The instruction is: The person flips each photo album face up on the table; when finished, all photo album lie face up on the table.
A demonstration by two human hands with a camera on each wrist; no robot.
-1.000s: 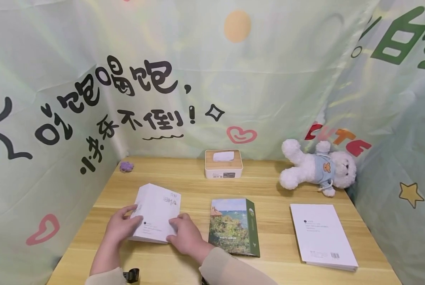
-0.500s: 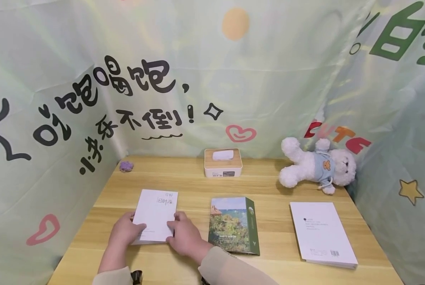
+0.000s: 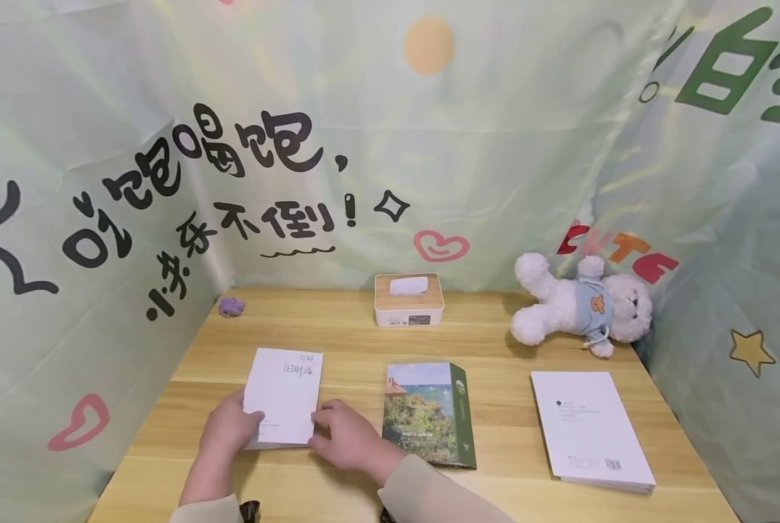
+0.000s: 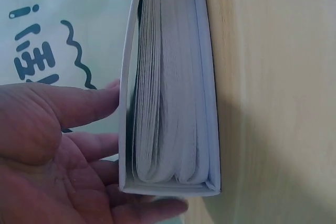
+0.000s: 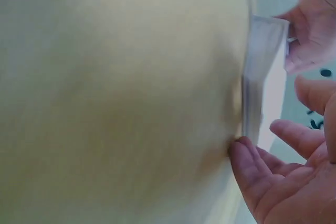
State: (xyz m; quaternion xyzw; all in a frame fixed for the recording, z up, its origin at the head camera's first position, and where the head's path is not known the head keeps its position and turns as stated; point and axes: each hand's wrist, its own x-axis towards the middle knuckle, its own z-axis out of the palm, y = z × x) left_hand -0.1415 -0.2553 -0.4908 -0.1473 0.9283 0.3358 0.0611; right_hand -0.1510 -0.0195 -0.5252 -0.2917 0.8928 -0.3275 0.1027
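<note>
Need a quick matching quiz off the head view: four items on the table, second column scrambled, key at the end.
Column 1
1. left-side white book
2. photo album
3. tissue box
4. plush bear

Column 2
A. wood-look top, white sides
B. wears a light blue top
C. between the left hand and the right hand
D. landscape picture on the cover, green strip along one side

Pairs: 1-C, 2-D, 3-A, 4-B
</note>
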